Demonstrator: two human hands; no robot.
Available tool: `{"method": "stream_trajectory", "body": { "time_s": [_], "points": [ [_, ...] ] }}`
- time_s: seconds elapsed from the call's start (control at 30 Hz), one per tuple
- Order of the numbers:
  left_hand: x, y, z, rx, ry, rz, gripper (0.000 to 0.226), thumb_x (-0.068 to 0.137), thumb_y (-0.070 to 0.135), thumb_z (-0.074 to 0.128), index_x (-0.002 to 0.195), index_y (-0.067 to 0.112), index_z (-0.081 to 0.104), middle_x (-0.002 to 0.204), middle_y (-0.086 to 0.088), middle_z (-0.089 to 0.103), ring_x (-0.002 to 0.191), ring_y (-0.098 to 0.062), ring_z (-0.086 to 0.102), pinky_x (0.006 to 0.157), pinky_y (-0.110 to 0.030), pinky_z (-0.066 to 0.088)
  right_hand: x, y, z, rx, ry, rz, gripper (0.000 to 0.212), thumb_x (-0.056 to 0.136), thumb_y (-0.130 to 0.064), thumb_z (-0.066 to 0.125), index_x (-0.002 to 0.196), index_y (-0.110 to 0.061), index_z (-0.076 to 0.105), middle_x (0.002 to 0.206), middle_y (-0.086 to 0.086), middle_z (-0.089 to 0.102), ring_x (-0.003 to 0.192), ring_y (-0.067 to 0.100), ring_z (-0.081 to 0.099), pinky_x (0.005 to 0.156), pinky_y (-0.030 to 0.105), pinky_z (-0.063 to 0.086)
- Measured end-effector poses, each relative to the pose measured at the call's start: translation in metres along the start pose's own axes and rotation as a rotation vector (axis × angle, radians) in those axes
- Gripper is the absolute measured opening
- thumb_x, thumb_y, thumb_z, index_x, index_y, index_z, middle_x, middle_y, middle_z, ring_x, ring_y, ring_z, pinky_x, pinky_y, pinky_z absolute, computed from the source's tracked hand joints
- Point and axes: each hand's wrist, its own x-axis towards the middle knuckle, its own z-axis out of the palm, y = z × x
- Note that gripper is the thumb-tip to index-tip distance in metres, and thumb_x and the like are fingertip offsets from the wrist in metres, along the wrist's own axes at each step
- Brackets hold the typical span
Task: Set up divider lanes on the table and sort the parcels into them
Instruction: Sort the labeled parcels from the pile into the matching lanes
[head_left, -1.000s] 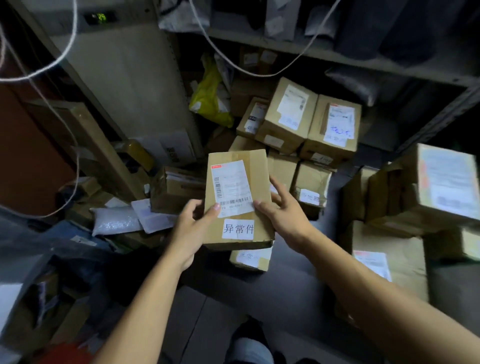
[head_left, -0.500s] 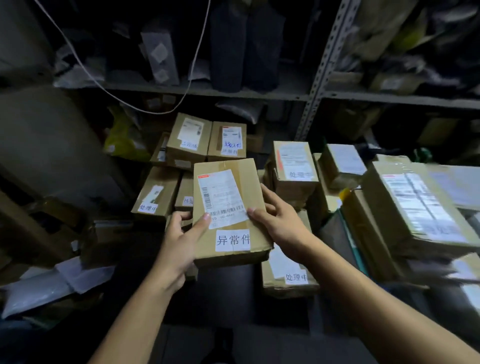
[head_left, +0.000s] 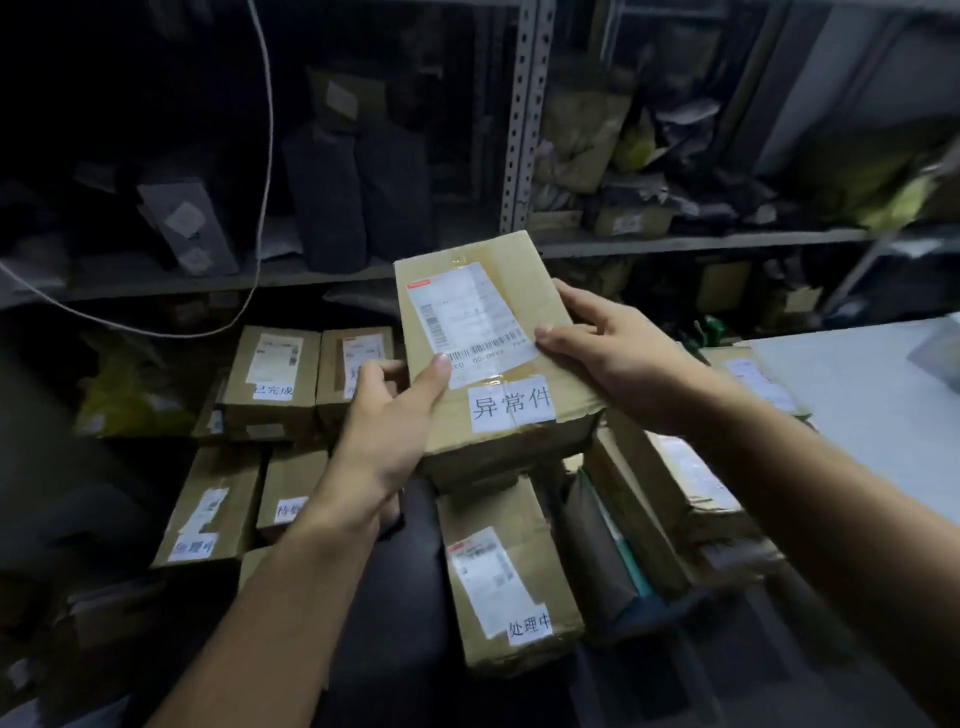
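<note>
I hold a brown cardboard parcel (head_left: 519, 410) in the air at the middle of the view. It bears a white shipping label and a white sticker with handwritten characters. My left hand (head_left: 387, 421) grips its left edge, thumb on the top face. My right hand (head_left: 608, 353) grips its right edge, thumb on the shipping label. The pale table (head_left: 857, 410) shows at the right edge, beyond my right forearm. No dividers are in view.
Several labelled cardboard parcels lie below: one (head_left: 506, 577) right under the held parcel, two (head_left: 272, 379) at the back left, more (head_left: 675, 488) stacked at the right. A metal shelf upright (head_left: 524, 114) stands behind. A white cable (head_left: 262, 208) hangs at the left.
The view has swung right and up, away from the floor pile toward the shelving and table. The parcel stays in both hands, now raised and carried rightward.
</note>
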Motion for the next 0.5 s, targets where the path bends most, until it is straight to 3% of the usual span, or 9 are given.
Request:
{"method": "stream_trajectory", "body": {
  "time_s": [0.07,0.13,0.2,0.27,0.43,0.5],
  "points": [
    [0.008,0.011,0.033,0.019,-0.035,0.021,0.03,0.09,0.041,0.065,0.107,0.023,0.048,0.1,-0.004,0.073,0.083,-0.018,0.073,0.059,-0.032,0.056,-0.001,-0.011,-0.033,0.013,0.018,-0.02,0.041,0.098,-0.011,0.056,0.136,-0.028,0.055,0.108,0.005,0.075,0.097,0.024,0.073,0.086,0.04,0.058],
    [0.015,0.018,0.071,0.043,-0.065,0.029,0.033,0.089,0.043,0.065,0.108,0.023,0.047,0.101,-0.002,0.072,0.081,-0.016,0.072,0.058,-0.031,0.056,-0.003,-0.017,-0.069,0.014,0.055,-0.029,0.033,0.098,-0.009,0.055,0.124,-0.029,0.06,0.111,0.005,0.075,0.098,0.025,0.072,0.09,0.045,0.058],
    [0.021,0.022,0.112,0.063,-0.097,0.028,0.038,0.089,0.045,0.065,0.112,0.021,0.047,0.1,0.001,0.07,0.076,-0.011,0.07,0.056,-0.031,0.055,-0.007,-0.019,-0.108,-0.016,0.124,-0.027,0.031,0.098,-0.01,0.056,0.123,-0.029,0.061,0.111,0.002,0.074,0.095,0.022,0.073,0.087,0.044,0.059],
    [0.026,0.024,0.156,0.073,-0.136,0.032,0.042,0.089,0.046,0.065,0.115,0.02,0.046,0.102,0.002,0.069,0.072,-0.009,0.068,0.052,-0.027,0.052,-0.011,-0.017,-0.152,-0.032,0.182,-0.022,0.039,0.097,-0.012,0.058,0.135,-0.023,0.055,0.112,0.003,0.074,0.094,0.021,0.073,0.084,0.041,0.059],
    [0.037,0.015,0.274,0.099,-0.254,0.014,0.047,0.09,0.042,0.065,0.124,0.019,0.042,0.111,0.002,0.067,0.084,-0.01,0.069,0.061,-0.031,0.057,-0.024,-0.002,-0.266,-0.051,0.28,0.012,0.042,0.097,-0.015,0.06,0.137,-0.024,0.052,0.107,0.002,0.074,0.085,0.019,0.074,0.071,0.033,0.061],
    [0.045,0.007,0.316,0.137,-0.303,-0.005,0.052,0.09,0.043,0.065,0.129,0.02,0.041,0.113,0.003,0.068,0.085,-0.011,0.071,0.056,-0.03,0.057,-0.028,0.01,-0.306,-0.057,0.321,0.038,0.04,0.097,-0.016,0.061,0.135,-0.021,0.051,0.11,0.001,0.071,0.084,0.017,0.074,0.071,0.033,0.061]
  ]
}}
